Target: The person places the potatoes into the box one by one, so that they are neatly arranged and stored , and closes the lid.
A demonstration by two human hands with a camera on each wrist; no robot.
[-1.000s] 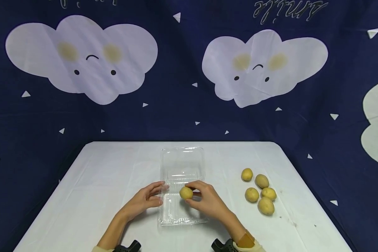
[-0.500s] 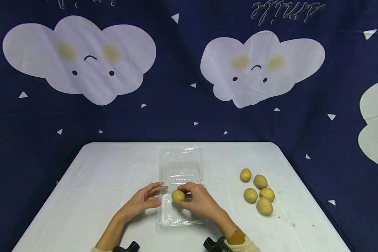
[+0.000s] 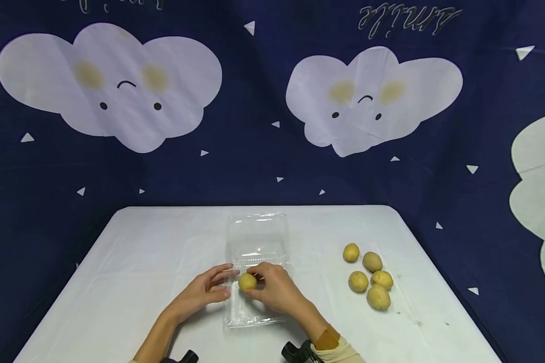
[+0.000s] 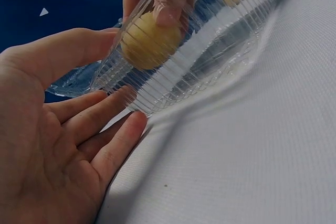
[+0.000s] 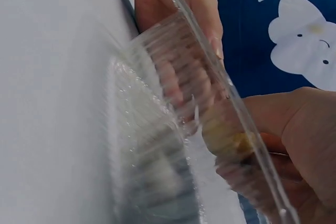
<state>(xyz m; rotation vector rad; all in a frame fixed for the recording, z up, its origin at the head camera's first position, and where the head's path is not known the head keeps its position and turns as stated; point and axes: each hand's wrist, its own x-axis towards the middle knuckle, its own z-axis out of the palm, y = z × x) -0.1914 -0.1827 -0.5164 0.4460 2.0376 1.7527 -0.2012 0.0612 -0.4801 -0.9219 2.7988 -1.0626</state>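
A clear plastic container (image 3: 257, 317) lies with its lid (image 3: 257, 237) folded back, away from the person. My right hand (image 3: 277, 290) pinches a small yellow potato (image 3: 247, 282) between thumb and fingers, inside the left part of the base. Through the ribbed wall, the left wrist view shows this potato (image 4: 149, 41) low in the container. My left hand (image 3: 201, 294) is at the container's left side, fingers extended and fingertips against the wall; in the left wrist view the same hand (image 4: 68, 114) has its thumb raised at the rim.
Several loose potatoes (image 3: 358, 281) lie on the white table (image 3: 163, 237) to the right of the container. Behind the table hangs a dark blue cloth (image 3: 250, 181) with clouds and small triangles.
My right hand has carried the potato leftward and slightly down, from above the middle of the base to its left side. My left hand has stayed by the container's left wall.
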